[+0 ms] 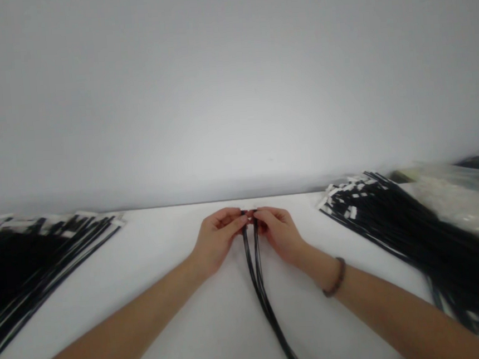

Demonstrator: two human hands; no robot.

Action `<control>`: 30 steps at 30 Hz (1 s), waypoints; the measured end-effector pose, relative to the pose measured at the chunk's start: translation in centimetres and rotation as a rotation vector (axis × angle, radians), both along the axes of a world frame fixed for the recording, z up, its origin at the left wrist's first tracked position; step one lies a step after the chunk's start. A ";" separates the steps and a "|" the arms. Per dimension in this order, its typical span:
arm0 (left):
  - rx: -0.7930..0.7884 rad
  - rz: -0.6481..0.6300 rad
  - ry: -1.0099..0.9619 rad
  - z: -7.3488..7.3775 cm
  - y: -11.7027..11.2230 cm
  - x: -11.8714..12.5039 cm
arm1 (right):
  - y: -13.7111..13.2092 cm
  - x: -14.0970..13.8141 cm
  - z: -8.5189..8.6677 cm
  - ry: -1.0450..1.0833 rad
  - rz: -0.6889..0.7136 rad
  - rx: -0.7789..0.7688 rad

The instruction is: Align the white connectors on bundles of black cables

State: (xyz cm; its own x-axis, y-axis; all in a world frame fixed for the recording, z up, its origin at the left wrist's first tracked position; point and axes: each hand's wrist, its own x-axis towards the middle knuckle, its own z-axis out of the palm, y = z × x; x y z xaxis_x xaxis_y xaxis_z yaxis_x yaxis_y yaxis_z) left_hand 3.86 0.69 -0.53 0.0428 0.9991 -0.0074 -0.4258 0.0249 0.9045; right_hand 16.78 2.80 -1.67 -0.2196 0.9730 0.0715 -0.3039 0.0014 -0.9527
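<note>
In the middle of the white table, my left hand [223, 234] pinches the top end of a black cable [250, 262]. Close beside it, my right hand [277, 226] pinches the end of a second black cable [259, 264]. The fingertips of both hands nearly meet, and a small white piece [249, 211] shows between them, partly covered. From my fingers the two cables run down side by side and come together towards the bottom edge of the view. A dark bracelet [337, 277] circles my right wrist.
A large pile of black cables with white ends [24, 265] lies at the left. Another pile of black cables [402, 221] lies at the right, with a clear plastic bag of whitish pieces [467, 198] behind it. A pale wall [232, 91] rises behind the table [173, 330].
</note>
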 end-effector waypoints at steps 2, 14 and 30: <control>-0.014 -0.008 -0.028 0.2 0.0 0.1 | -0.2 0.0 0.2 -0.014 0.019 0.018; 0.031 -0.008 -0.056 0.0 0.2 0.2 | -0.4 0.1 0.5 -0.129 -0.062 0.108; -0.015 0.005 -0.101 0.1 0.2 0.2 | -1.0 0.5 0.5 -0.569 -0.228 0.479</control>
State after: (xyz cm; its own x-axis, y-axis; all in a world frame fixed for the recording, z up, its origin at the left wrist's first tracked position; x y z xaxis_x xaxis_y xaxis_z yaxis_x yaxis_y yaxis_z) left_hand 4.03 0.89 -0.42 0.0394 0.9991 -0.0179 -0.5152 0.0356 0.8563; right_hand 17.32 1.85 -1.18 -0.1466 0.8898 0.4323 0.2895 0.4564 -0.8413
